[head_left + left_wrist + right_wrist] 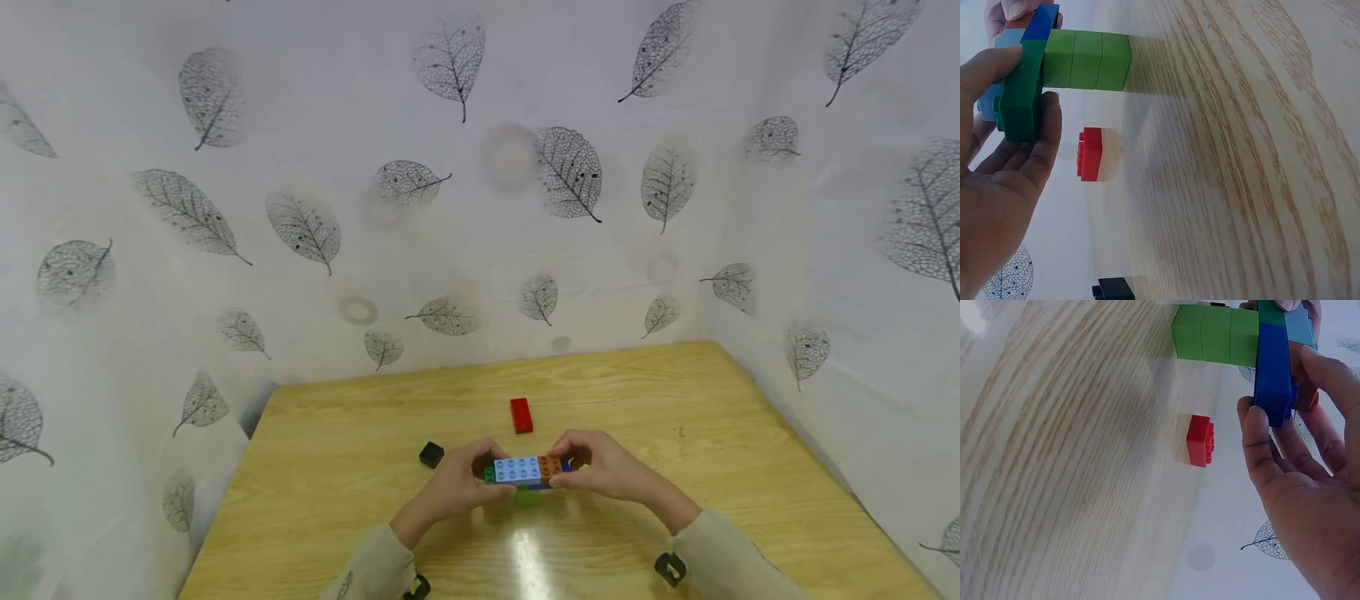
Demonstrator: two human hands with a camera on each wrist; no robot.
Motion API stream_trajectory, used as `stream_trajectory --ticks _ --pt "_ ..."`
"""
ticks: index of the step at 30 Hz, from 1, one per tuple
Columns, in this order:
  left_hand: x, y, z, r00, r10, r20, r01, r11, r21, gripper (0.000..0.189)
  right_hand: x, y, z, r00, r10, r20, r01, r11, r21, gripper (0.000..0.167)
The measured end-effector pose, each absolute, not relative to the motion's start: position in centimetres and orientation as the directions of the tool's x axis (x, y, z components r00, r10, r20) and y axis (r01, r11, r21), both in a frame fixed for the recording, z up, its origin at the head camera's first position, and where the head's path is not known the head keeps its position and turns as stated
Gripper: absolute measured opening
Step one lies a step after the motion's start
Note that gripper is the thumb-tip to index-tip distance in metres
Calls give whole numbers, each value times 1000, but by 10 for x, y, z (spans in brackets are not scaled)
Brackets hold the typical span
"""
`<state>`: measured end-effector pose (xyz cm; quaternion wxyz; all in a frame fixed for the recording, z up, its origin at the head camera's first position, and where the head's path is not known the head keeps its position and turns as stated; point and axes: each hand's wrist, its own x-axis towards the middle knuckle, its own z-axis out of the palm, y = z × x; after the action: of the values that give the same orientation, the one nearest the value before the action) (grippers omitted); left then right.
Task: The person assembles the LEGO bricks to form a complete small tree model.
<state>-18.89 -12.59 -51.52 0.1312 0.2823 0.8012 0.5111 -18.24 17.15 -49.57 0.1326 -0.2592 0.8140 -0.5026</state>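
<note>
A: What is the thing in the hands like?

B: Smooth, plastic-looking bricks joined in a T, low in the middle of the head view. A studded light blue brick (517, 472) and a smaller orange brick (550, 467) sit above a dark green brick (1022, 100) and a blue brick (1272, 375), which run end to end. Below them extends a boxy light green column (1087, 60), its seams marking three blocks.

A: And around it?

B: A pale tabletop (337, 450) with streaky wood grain, and behind it a white sheet (480, 250) printed with lacy leaves. A glossy red brick (521, 416) lies just above the hands in the head view, a black brick (431, 454) to their upper left.

A: Anything hard to make out?

B: The fingers cover much of the lower bricks in the head view. The black brick is cut off at the left wrist view's bottom edge. I can't tell whether the column's foot touches the wood.

A: The hands?

B: The left hand (459, 485) pinches the dark green end, thumb nearest the viewer. The right hand (609, 471) mirrors it, gripping the blue and orange end between thumb and curved fingers.
</note>
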Motion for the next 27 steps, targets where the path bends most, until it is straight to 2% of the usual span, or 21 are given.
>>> stream_trajectory --ticks 12,19,27 --pt "-188 -128 -515 -802 594 63 305 317 898 30 -185 171 -494 -858 -511 53 -313 439 -842 29" --pt "-188 -127 -514 -806 588 61 299 315 901 29 -210 165 -492 -928 -369 61 -255 505 -825 40" --pt "-188 -126 -514 -803 594 48 296 327 898 31 -240 151 -510 -948 -308 76 -237 525 -817 53"
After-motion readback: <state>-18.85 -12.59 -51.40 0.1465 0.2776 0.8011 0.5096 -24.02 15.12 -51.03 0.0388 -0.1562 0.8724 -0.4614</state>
